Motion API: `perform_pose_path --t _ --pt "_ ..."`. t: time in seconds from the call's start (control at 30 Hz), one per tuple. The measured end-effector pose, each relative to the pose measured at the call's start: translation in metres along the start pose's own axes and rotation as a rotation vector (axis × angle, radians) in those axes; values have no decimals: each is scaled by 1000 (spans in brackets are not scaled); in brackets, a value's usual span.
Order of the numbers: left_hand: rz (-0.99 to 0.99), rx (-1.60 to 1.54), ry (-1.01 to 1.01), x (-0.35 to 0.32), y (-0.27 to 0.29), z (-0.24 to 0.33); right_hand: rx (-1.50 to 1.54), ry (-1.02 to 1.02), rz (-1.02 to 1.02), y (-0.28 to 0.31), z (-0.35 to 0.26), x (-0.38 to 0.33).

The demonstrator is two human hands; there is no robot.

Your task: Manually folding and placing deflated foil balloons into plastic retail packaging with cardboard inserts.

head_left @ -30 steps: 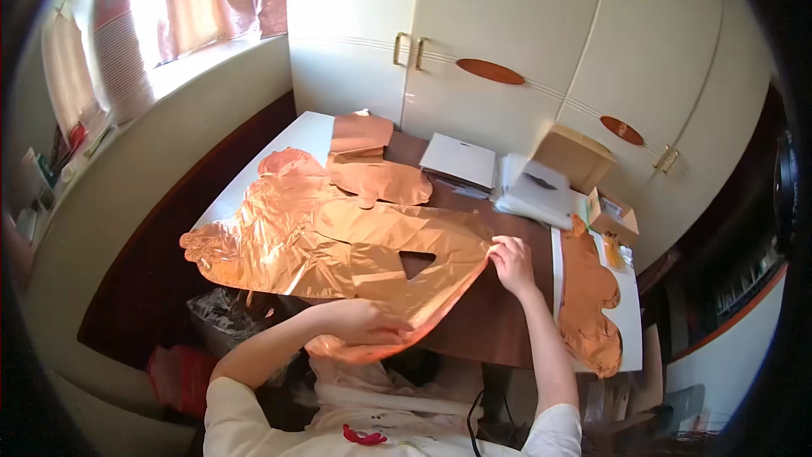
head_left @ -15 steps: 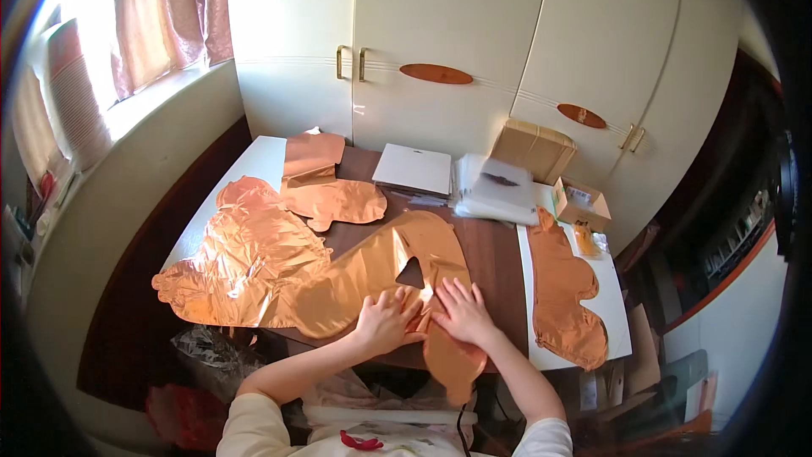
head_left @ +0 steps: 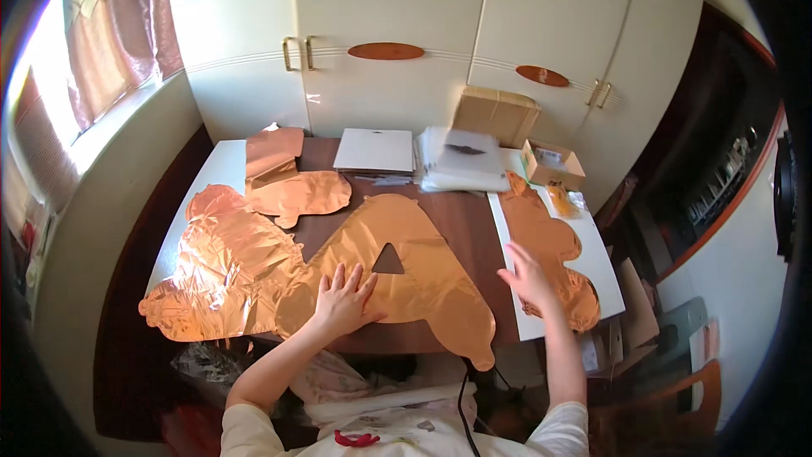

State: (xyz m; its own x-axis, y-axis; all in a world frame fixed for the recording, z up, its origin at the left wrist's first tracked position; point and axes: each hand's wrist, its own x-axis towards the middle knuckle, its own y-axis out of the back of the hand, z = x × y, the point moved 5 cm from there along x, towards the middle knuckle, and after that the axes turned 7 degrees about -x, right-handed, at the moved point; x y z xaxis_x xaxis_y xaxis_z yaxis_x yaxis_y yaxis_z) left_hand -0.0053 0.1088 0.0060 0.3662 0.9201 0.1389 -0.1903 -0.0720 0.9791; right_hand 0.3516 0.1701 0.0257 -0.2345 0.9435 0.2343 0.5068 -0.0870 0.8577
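Your left hand [head_left: 345, 298] lies flat, fingers spread, on the lower left leg of the copper foil letter balloon [head_left: 406, 275], which is shaped like a capital A with a triangular hole and spread deflated across the middle of the dark tabletop [head_left: 461, 216]. That hand's grip is fully open; it presses down and closes on nothing. Your right hand [head_left: 529, 275] is at about 3 o'clock from the balloon, palm down and fingers open, at the tabletop's right edge over the inner edge of another copper foil balloon [head_left: 550, 254] that lies on a white board [head_left: 592, 262]. It grasps nothing that you can see.

Judge the letter balloon as very light, thin and limp. The foil looks slick and crinkly, so it will likely slide under a flat palm and crease if bunched. The bottom of its right leg hangs over the near edge at 6 o'clock. Good places to take hold are the seamed outer edges of the legs, or the rim of the triangular hole; pinch lightly with both hands well apart so it stays flat.

At 9 o'clock a crumpled copper foil balloon [head_left: 224, 275] overlaps its left leg. At 12 o'clock sit a white pad [head_left: 374, 150] and a stack of clear packets [head_left: 461, 161], with two cardboard boxes [head_left: 495, 114] beyond.
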Motion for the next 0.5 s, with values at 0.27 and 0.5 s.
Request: perform_pose_path --t 0.27,0.5 --pt "109 4 -191 31 12 40 -234 -88 -12 10 78 -58" --pt "-55 -206 -614 106 -23 152 -186 -131 110 6 96 -60"
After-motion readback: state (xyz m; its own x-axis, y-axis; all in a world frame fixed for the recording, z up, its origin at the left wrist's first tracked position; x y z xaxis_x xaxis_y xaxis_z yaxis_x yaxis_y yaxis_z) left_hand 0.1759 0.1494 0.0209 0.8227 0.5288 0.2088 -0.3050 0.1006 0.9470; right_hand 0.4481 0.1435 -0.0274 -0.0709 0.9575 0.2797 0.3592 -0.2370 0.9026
